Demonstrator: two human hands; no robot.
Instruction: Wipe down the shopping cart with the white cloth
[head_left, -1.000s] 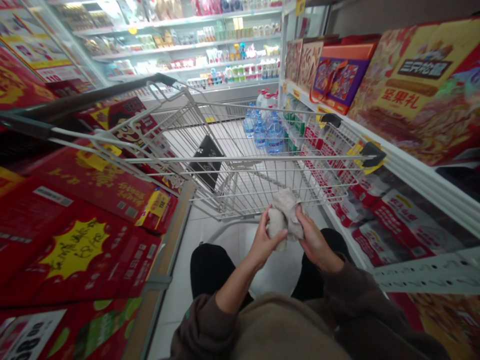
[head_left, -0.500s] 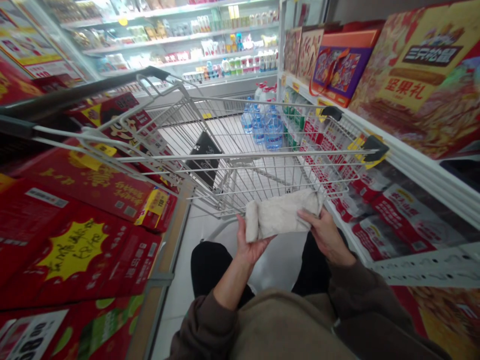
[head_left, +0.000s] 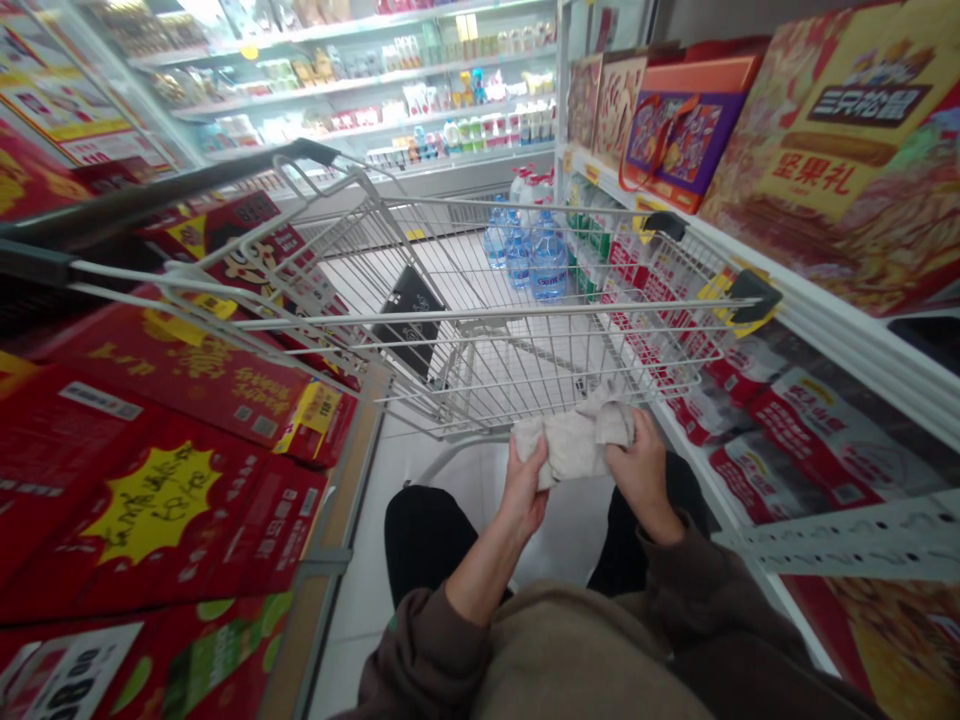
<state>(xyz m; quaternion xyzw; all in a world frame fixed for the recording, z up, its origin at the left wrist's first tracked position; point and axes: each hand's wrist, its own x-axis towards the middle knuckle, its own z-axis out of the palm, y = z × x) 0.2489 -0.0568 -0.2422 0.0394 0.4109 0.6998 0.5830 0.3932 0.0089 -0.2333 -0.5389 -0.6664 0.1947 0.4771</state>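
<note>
A pale grey cloth is held between both my hands, just below the near end of a wire shopping cart. My left hand is closed on the cloth's left end, thumb on top. My right hand is closed on its right end, where the cloth bunches up. The cloth sits folded and slightly crumpled, close to the cart's lower wire rim. A black flat item lies inside the cart.
Red boxed goods are stacked along the left. Shelves with gift boxes and red packs line the right. Water bottles stand beyond the cart, and a chilled display runs across the back. White floor tiles show below.
The cloth was bunched up a second ago, then stretched out wide between my hands, and is now gathered shorter again. Both hands have moved closer together.
</note>
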